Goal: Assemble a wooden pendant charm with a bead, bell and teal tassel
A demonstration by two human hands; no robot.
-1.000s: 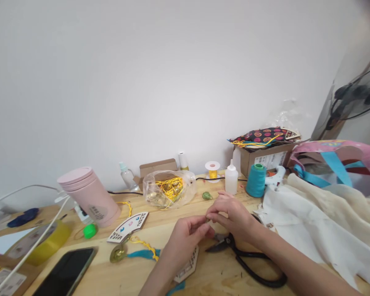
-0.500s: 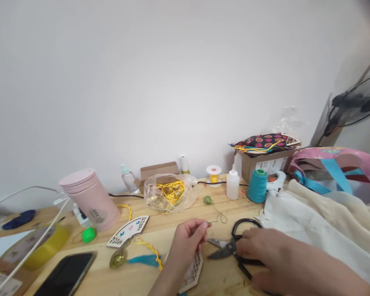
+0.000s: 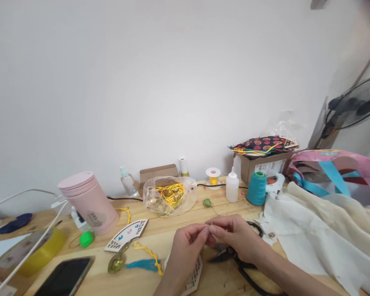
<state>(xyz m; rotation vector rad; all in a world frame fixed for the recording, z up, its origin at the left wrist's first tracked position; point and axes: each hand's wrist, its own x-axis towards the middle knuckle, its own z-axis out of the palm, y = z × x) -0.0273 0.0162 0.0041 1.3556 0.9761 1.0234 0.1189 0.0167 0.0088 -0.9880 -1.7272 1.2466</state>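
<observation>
Front of the wooden bench (image 3: 156,220): left hand (image 3: 186,248) and right hand (image 3: 236,238) pinched a thin strand (image 3: 211,222).
Looked light and floppy, so fingertips close together seemed the best hold.

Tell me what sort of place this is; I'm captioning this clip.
Most likely a small craft workspace: a wooden workbench holds a glue gun, a teal thread cone and a spool of yellow cord.

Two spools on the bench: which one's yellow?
The small white reel, wound with yellow. The other spool, a larger thread cone to its right, is teal.
</observation>
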